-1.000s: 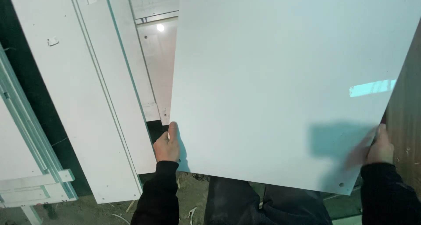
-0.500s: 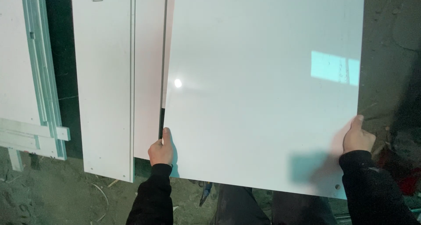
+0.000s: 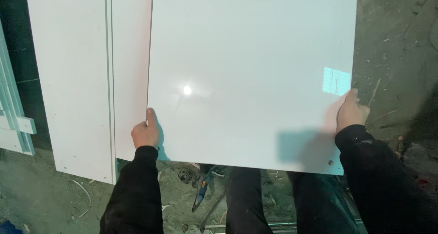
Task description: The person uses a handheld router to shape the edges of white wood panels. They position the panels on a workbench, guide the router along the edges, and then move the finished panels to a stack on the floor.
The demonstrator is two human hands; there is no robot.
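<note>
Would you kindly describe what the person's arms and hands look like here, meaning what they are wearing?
Both arms are covered by long black sleeves of a soft, slightly wrinkled fabric that end in snug cuffs at the wrists. The left hand and right hand are bare: no gloves, and no rings, watch or markings show. The right sleeve looks bulkier than the left sleeve.

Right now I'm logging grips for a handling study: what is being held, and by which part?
A large white panel, held by its two side edges near the bottom: left hand on the left edge, right hand on the right edge.
</note>
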